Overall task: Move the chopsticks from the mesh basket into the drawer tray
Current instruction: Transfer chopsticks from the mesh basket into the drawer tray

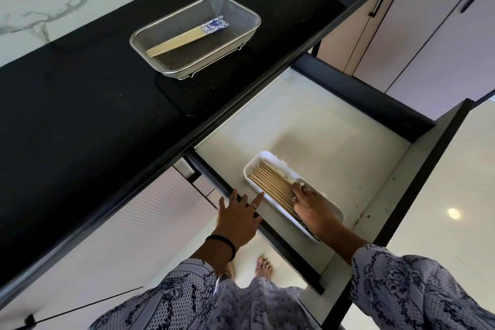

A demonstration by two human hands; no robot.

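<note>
Settling batch in tray (332,211): right hand (312,209) flat, fingers straight on chopsticks (270,182). Left hand (237,215) spread on drawer (316,126) edge. Next, likely: reach basket (195,35), pinch remaining bundle (187,36).

Mesh basket (195,36) on black worktop (80,104) holds a few chopsticks (187,36), blue-patterned ends toward the far right. Drawer (308,126) open. Your right hand (312,207) lies flat on the row of chopsticks in the white tray (332,211). Your left hand (238,215), fingers spread, touches the drawer's left wall.
</note>
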